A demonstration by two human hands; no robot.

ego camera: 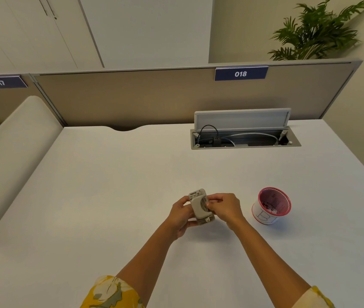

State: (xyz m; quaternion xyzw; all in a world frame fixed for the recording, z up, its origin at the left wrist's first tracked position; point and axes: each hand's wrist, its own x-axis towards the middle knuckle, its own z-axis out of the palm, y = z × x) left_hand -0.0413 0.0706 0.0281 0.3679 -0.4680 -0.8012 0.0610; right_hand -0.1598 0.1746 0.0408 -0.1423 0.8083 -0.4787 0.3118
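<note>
A small grey plastic device [199,206] is held upright above the white desk [110,185], near its middle. My left hand [182,215] grips it from the left side and below. My right hand [224,207] has its fingers curled against the device's right side, pinching at a slot there. What sits inside the slot is too small to tell. A paper cup [271,206] with a red rim and a hand-drawn letter stands on the desk to the right of my right hand, with small dark items inside.
An open cable hatch [245,138] with wires and a plug sits in the desk at the back right, its lid raised. A beige partition [154,98] marked 018 closes the far edge. A padded divider [16,152] runs along the left. A plant [318,30] stands behind.
</note>
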